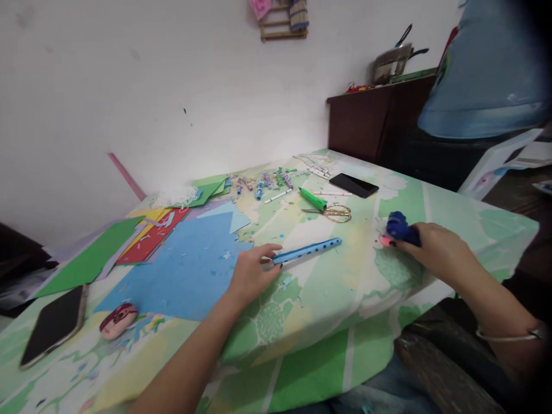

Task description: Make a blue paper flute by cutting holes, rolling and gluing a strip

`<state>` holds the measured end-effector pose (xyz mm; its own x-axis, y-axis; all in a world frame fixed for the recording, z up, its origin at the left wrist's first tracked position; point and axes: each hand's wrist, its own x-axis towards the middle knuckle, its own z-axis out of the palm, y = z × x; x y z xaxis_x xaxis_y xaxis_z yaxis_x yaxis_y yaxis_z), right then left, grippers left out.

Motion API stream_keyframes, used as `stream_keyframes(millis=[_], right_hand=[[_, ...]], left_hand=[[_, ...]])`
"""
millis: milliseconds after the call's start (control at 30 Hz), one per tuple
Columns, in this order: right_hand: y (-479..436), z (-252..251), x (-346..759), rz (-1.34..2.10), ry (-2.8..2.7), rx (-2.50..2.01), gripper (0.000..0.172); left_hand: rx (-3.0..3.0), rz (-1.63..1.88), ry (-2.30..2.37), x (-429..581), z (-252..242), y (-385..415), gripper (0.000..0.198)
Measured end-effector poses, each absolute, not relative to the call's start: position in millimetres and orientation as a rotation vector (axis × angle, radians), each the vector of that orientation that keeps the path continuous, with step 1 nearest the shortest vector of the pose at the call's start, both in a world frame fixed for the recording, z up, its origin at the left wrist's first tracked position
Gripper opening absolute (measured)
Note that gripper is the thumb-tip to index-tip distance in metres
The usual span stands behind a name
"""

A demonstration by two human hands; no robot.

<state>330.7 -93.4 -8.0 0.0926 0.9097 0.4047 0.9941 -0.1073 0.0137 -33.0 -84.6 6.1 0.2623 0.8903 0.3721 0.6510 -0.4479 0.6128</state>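
My left hand (252,273) pinches one end of a long blue paper strip (308,250) punched with a row of holes; the strip lies flat on the green patterned tablecloth (328,299). My right hand (435,247) is closed round a dark blue punch tool (401,227) with a pink part at its base, pressed down on the cloth to the right of the strip. A thin bracelet (509,336) is on my right wrist.
A large blue sheet (181,270), red, yellow and green sheets (146,238) lie left. Gold scissors (334,214), a green marker (313,199), rolled paper pieces (263,185) and a phone (353,184) lie farther back. Another phone (54,325) and a small pink case (118,320) sit near left. Dark cabinet (366,121) behind.
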Motion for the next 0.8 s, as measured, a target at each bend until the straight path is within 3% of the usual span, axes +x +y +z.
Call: stream_keyframes(millis=[133,333,533,800], right_hand=[[-85.4,-2.7,306.7,-0.599,-1.959,-1.833,0.035],[-63.4,-6.4,221.3,-0.075,-2.372,-1.089,0.035],[-51.3,-22.0,193.8,0.118,-2.325,-1.072,0.018],[-57.4,-24.1,190.4,0.12,-2.234,-1.005,0.019]], left_hand=[[2.517,0.907,1.387,-36.4,1.1,-82.9,0.027],[2.668,0.902,1.298,-37.6,-4.7,-78.5,0.019],[2.79,0.876,1.258,-36.5,-9.1,-74.7,0.017],[3.056,0.665,1.119,-21.1,-9.0,-69.8,0.031]])
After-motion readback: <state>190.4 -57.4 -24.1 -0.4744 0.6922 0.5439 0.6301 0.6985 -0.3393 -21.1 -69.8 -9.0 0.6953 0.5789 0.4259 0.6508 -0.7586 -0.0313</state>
